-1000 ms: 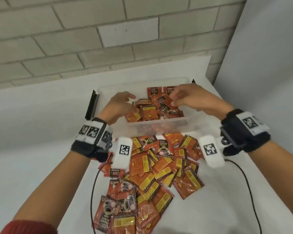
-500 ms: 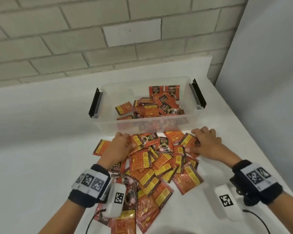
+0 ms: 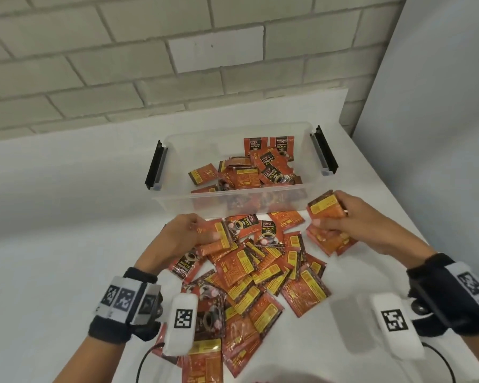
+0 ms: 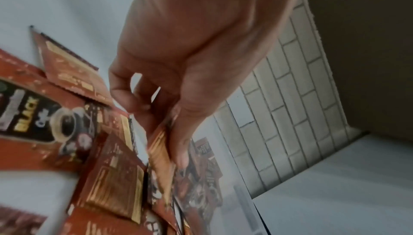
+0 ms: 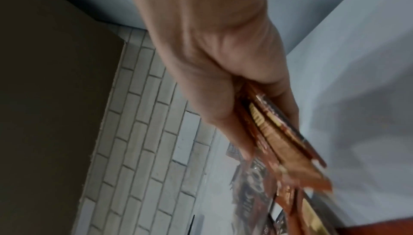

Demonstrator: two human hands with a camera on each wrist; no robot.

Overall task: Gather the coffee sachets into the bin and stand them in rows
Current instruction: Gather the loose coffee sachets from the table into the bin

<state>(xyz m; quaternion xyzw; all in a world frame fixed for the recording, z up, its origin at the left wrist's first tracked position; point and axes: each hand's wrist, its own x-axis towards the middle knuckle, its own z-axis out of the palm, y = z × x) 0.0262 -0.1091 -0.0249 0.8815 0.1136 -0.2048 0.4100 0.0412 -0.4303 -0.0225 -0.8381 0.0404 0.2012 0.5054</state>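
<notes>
Both hands are down at the far end of the sachet pile (image 3: 260, 272), each taking a handful, I judge for the short lift over the bin's near wall.

Right hand (image 3: 354, 225): thumb and fingers clamped on a small stack of sachets (image 3: 325, 210), raised off the white table (image 3: 53, 244) just beside the bin's near right corner. The wrist view shows several held edge-on in a fan, flat faces together; that grip should keep them aligned for standing up.

Left hand (image 3: 183, 239): fingers curled over, thumb pinching a sachet (image 3: 215, 239) at the pile's far left edge. It is barely lifted, if at all; the wrist view is blurred.

Clear plastic bin (image 3: 233, 201) with black side latches sits near the table's far edge, against the brick wall. Inside, a loose heap; two sachets stand upright at the far wall and the rest lie tumbled. No rows yet.

Sachets: flat, square, orange-red foil, yellow label panel on one face, black coffee-cup print on the other. Slippery when stacked, I'd guess. Most still lie on the table.
</notes>
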